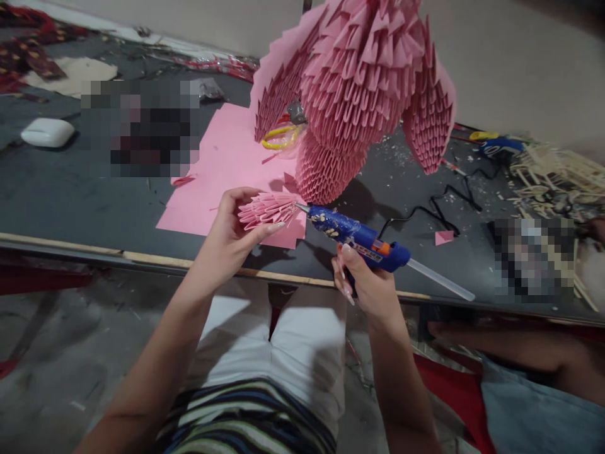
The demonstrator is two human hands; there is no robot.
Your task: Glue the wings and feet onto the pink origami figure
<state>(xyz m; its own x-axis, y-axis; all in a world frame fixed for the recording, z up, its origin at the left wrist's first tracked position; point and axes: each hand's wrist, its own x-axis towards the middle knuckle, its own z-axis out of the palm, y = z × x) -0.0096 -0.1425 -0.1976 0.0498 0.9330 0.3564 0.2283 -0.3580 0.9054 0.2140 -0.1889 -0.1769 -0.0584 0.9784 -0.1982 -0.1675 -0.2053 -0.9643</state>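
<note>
Between the thumb and fingers of my left hand [236, 221] is a small pink folded-paper piece [267, 210] with pointed layers. My right hand [366, 277] is wrapped round the handle of a blue glue gun [347, 228]. Its metal nozzle points left and meets the right end of the pink piece; whether they touch is unclear. A clear glue stick [442, 279] juts from the gun's back. Just behind stands a large pink folded-paper figure [359, 82] with two hanging side parts. Pink paper sheets [227, 164] lie under and behind my left hand.
Yellow-handled scissors [280, 137] lie beside the figure. A black cord [425, 214] winds across the table [85, 208] at right. A white case [48, 132] sits far left, pale sticks [558, 170] far right. Another person's leg [510, 347] shows at lower right.
</note>
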